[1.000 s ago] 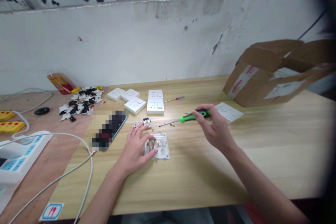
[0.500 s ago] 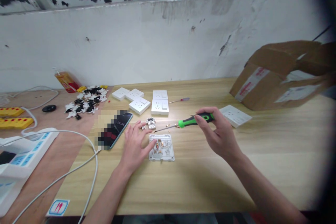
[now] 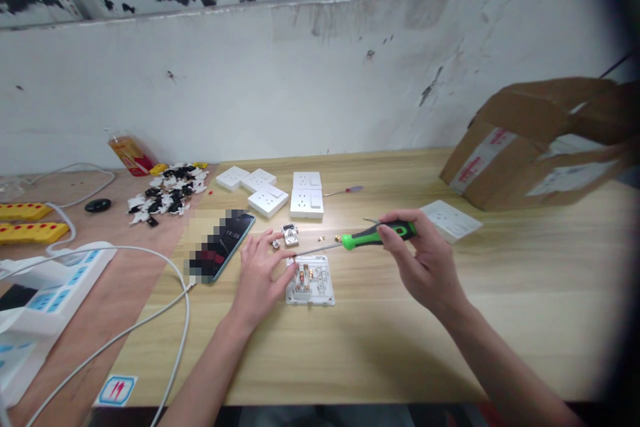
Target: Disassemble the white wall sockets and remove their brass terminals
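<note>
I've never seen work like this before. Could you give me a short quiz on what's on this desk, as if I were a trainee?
1. Which hand is holding the green-handled screwdriver?
2. True or false: the cardboard box stands to the left of the phone.
3. What makes up the heap on the wooden board at the left?
a) small black and white pieces
b) coins
c) playing cards

Key: 1. the right hand; 2. false; 3. a
</note>
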The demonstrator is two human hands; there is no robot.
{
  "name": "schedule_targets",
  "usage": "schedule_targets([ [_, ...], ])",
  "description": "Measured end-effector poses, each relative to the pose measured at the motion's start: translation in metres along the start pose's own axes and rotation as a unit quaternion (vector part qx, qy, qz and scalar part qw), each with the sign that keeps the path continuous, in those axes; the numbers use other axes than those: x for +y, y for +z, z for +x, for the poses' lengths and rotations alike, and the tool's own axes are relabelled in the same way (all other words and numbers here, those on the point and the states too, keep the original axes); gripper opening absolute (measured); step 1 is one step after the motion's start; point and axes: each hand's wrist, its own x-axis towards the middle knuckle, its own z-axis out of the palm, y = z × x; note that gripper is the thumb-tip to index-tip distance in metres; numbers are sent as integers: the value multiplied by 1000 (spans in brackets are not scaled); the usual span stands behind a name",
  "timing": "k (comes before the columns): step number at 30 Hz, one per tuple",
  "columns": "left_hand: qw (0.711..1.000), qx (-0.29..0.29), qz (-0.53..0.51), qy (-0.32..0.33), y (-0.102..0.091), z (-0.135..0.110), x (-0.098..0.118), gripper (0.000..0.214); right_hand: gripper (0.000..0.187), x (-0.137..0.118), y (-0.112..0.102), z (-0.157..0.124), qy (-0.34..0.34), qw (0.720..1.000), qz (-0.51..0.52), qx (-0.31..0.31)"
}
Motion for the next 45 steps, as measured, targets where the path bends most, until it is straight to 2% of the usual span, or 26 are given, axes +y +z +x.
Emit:
schedule_targets([
  [12,1000,-5,-4,7,0,1,-1,15,10,-2,-1,-1,1,1000,-10,-12],
  [23,1000,0,8,17,-1,0,0,14,20,-1,-3,4,96,995,14,-30],
  [29,999,-13,24,27,0,0,1,13,21,-15,-6,19,19,995,-46,-87],
  [32,999,-16,32,29,0,-1,0,14,21,-29,-6,28,-33,987,-87,-132],
  [35,999,-19,36,27,-2,0,0,14,23,-42,-4,35,-89,979,-82,-165],
  [39,999,-20,34,21,-4,0,2,14,32,-53,2,42,-120,981,-49,-144],
  [42,999,-11,26,19,-4,0,2,14,34,-55,7,44,-105,989,-6,-106],
  [45,1000,5,16,27,-4,-1,3,13,48,-51,12,41,-71,992,25,-99],
])
